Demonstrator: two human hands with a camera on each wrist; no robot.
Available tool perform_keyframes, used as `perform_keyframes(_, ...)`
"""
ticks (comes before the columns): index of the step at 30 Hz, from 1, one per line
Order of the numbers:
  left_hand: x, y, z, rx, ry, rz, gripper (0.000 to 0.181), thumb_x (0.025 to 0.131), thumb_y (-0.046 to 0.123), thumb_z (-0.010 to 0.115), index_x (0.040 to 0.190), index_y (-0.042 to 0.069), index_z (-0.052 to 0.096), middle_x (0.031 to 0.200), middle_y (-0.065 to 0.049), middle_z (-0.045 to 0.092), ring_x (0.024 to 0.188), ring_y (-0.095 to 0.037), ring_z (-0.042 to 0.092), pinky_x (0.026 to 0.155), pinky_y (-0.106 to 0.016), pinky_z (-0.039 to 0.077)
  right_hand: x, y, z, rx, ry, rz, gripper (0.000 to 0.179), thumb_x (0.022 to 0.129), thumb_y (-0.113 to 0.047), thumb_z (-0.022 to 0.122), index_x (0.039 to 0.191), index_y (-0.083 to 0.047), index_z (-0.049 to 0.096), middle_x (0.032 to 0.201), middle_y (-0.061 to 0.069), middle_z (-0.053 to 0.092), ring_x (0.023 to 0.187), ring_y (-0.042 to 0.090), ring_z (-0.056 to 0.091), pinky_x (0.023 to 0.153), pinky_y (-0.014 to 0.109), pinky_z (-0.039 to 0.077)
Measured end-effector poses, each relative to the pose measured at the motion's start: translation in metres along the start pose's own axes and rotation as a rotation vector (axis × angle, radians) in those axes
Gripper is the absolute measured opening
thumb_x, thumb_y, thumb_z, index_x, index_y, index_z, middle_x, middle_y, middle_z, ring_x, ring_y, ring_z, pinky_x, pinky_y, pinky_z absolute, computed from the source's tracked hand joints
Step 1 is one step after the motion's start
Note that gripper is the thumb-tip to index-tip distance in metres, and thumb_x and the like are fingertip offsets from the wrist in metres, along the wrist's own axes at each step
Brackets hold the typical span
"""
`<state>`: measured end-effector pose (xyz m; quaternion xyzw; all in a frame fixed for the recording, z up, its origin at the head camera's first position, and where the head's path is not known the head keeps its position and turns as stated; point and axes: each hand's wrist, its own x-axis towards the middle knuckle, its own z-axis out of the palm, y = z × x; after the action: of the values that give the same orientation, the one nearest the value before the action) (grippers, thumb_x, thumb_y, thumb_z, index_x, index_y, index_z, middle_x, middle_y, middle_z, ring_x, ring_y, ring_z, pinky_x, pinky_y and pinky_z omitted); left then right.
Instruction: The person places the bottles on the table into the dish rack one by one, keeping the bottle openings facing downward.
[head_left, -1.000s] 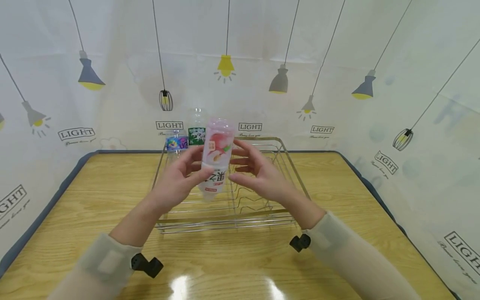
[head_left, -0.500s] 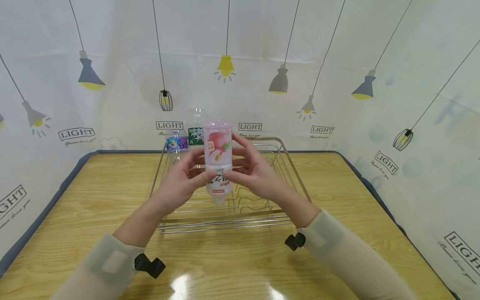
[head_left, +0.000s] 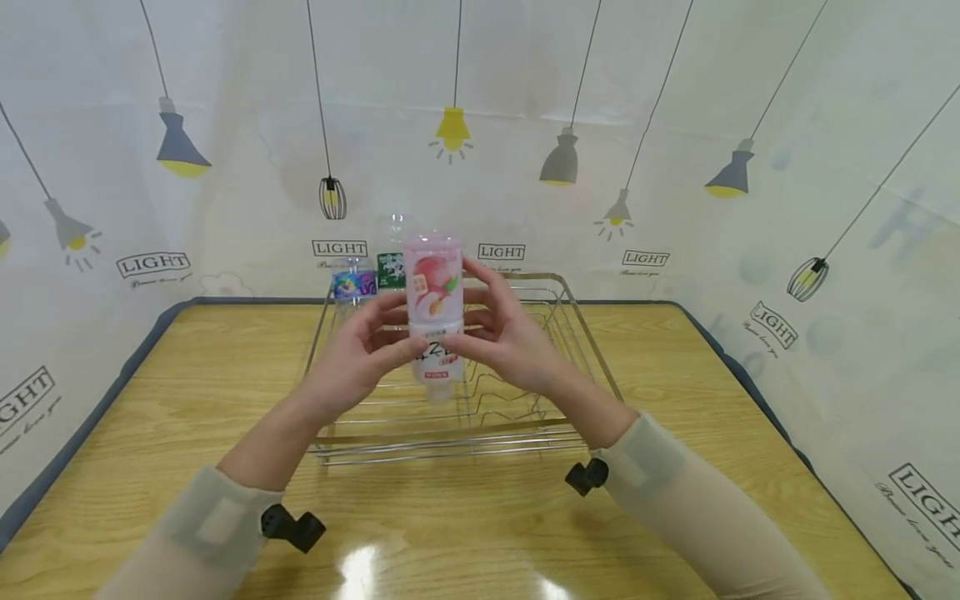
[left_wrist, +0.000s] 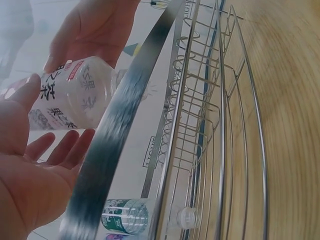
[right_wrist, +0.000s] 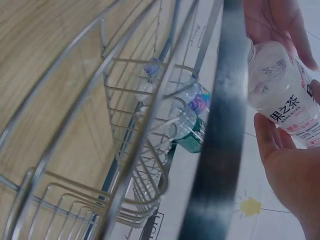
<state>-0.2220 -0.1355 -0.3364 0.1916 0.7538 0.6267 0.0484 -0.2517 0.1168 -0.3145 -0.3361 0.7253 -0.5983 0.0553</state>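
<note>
A clear plastic peach drink bottle (head_left: 435, 287), with a pink peach label, is held neck down above the wire rack (head_left: 390, 438). My left hand (head_left: 352, 354) grips it from the left, thumb across the front and fingers behind. From the right, my right hand (head_left: 517, 350) holds it the same way, the two thumbs close together. In the left wrist view the bottle's clear shoulder (left_wrist: 90, 90) points toward the rack's flat metal rim (left_wrist: 120, 120). The right wrist view shows the same bottle (right_wrist: 287, 100) between both hands.
Two empty bottles stand neck down at the rack's back left: one with a blue-purple label (head_left: 354, 285), one with a green label (head_left: 391, 271). The rack sits on a wood-grain table (head_left: 465, 517). A lamp-print cloth (head_left: 667, 75) rises behind and at both sides.
The bottle has gone from tilted to nearly upright and has turned, its lettering shifting sideways. My right hand, earlier loosely beside it, now grips it with the thumb on the front.
</note>
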Motion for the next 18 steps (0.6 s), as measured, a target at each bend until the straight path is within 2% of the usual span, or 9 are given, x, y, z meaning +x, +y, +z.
perform_keyframes(4, -0.005, 0.002, -0.008, 0.015, 0.010, -0.002, 0.061, 0.109, 0.027, 0.072, 0.165, 0.022, 0.046, 0.154, -0.012, 0.057, 0.141, -0.036, 0.062, 0.113, -0.050, 0.056, 0.005, -0.007, -0.007, -0.014, 0.036, -0.023, 0.094, 0.103, 0.001, 0.073, 0.176, -0.024, 0.018, 0.155, 0.019, 0.053, 0.131, 0.036, 0.067, 0.109, 0.042, 0.059)
perform_keyframes(10, -0.019, 0.001, -0.020, 0.093, 0.015, -0.017, 0.062, 0.108, 0.030, 0.074, 0.164, 0.021, 0.048, 0.150, -0.010, 0.061, 0.138, -0.032, 0.065, 0.106, -0.037, 0.060, 0.014, -0.017, -0.019, -0.007, 0.061, -0.042, 0.094, 0.103, -0.001, 0.073, 0.175, -0.030, 0.021, 0.152, 0.017, 0.056, 0.129, 0.034, 0.067, 0.104, 0.038, 0.060)
perform_keyframes(18, -0.045, -0.002, -0.038, 0.216, 0.032, 0.007, 0.060, 0.107, 0.028, 0.075, 0.162, 0.022, 0.051, 0.144, -0.009, 0.066, 0.127, -0.026, 0.069, 0.097, -0.027, 0.062, 0.023, -0.023, -0.025, -0.007, 0.076, -0.043, 0.092, 0.103, -0.005, 0.073, 0.174, -0.031, 0.021, 0.150, 0.016, 0.055, 0.129, 0.032, 0.065, 0.104, 0.037, 0.059)
